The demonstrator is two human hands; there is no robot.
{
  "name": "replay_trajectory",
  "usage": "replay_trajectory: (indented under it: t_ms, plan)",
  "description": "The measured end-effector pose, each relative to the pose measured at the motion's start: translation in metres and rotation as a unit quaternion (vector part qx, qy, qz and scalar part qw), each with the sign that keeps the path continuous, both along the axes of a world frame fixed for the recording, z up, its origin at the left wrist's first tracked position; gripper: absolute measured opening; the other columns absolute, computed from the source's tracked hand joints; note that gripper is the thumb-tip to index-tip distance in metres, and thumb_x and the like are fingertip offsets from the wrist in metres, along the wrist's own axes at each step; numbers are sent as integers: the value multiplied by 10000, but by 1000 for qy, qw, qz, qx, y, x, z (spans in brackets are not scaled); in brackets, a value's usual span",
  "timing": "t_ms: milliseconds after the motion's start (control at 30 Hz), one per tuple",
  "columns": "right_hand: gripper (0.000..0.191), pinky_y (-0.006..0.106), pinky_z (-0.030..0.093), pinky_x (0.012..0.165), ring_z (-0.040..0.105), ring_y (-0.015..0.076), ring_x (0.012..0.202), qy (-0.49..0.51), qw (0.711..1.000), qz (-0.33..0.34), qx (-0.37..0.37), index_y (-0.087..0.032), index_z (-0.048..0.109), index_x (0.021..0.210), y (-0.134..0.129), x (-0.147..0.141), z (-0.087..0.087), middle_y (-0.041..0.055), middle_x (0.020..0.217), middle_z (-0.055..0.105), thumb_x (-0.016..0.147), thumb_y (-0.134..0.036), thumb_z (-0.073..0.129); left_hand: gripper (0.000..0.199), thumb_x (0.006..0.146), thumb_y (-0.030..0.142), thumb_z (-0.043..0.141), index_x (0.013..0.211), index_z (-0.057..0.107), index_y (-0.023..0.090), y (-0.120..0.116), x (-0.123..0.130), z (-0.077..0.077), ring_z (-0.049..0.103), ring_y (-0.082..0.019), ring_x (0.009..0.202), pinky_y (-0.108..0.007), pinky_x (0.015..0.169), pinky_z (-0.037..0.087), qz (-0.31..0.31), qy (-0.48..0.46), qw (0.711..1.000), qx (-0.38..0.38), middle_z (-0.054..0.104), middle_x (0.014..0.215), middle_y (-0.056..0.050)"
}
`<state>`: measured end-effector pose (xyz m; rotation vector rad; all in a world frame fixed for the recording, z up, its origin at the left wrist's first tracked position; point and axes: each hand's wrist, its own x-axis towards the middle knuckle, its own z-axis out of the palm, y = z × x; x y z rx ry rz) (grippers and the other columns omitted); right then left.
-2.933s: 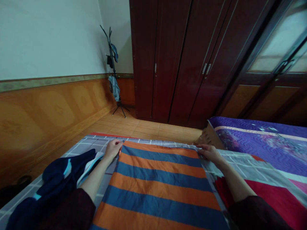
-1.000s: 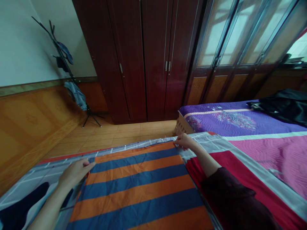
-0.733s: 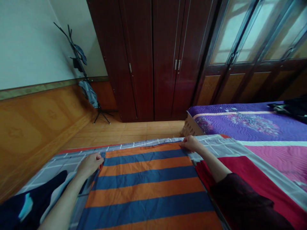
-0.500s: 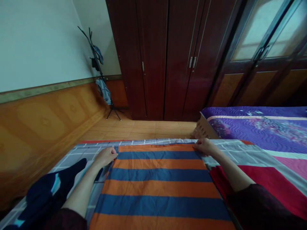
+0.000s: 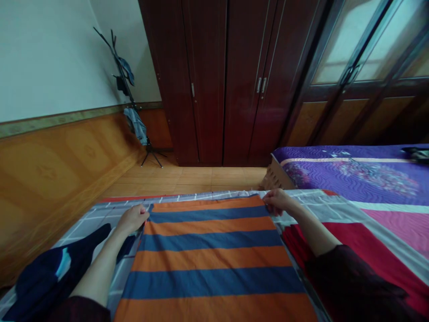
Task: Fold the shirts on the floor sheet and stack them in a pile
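Spread before me is an orange and blue striped cloth [image 5: 211, 239], its near end running out of the picture. My left hand [image 5: 133, 218] is closed on its far left corner, fingers pinched. At the far right corner, my right hand [image 5: 277, 201] grips the edge between thumb and fingers. The cloth lies over a grey checked bed cover [image 5: 83, 232]. A dark navy garment with a light blue patch [image 5: 43, 273] rests by my left forearm. Beneath my right forearm is a folded red cloth [image 5: 355, 241].
A dark red wardrobe [image 5: 208, 89] stands beyond the tiled floor [image 5: 194, 179]. Left of it is a coat rack [image 5: 125, 85] with clothes hung on it. On the right, a bed with a purple patterned cover [image 5: 351, 172] adjoins a wood and glass door [image 5: 348, 76].
Both hands still hold the cloth's far corners; its far right corner is raised slightly and the stripes now tilt. The view has swung a little to the right.
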<state>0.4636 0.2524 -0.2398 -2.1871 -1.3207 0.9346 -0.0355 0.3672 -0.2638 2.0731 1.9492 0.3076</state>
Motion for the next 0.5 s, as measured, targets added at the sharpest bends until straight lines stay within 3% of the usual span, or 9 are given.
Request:
replay_trajectory:
  t_ms: [133, 267, 367, 500]
  plan:
    - [193, 157, 351, 311, 499, 82, 306, 28, 999, 11, -21, -155, 573, 627, -2, -4, 3, -18, 428, 577, 811, -205, 550, 254, 756, 433, 437, 620, 448, 218, -2, -2, -2, 540, -167, 463, -233, 448, 345, -17, -40, 997, -63, 536, 483, 17]
    - [267, 157, 362, 320, 502, 76, 320, 46, 999, 17, -21, -155, 575, 647, -4, -5, 7, 2, 480, 617, 857, -316, 542, 389, 666, 614, 454, 626, 411, 230, -4, -5, -4, 483, -152, 397, -228, 390, 335, -30, -100, 985, -135, 471, 433, 45]
    - [323, 161, 373, 336, 491, 76, 321, 51, 998, 29, -19, -157, 575, 635, -7, -5, 11, -8, 453, 590, 873, -370, 531, 354, 623, 572, 492, 597, 411, 229, -3, -6, -7, 448, -136, 374, -217, 373, 284, -55, -92, 987, -120, 451, 416, 51]
    - [257, 154, 384, 366, 499, 78, 339, 35, 998, 44, -23, -159, 643, 706, -6, -8, 13, -33, 422, 558, 816, -391, 620, 275, 602, 482, 528, 556, 458, 220, 0, -6, -10, 467, -142, 396, -223, 389, 290, -56, -81, 991, -87, 488, 429, 35]
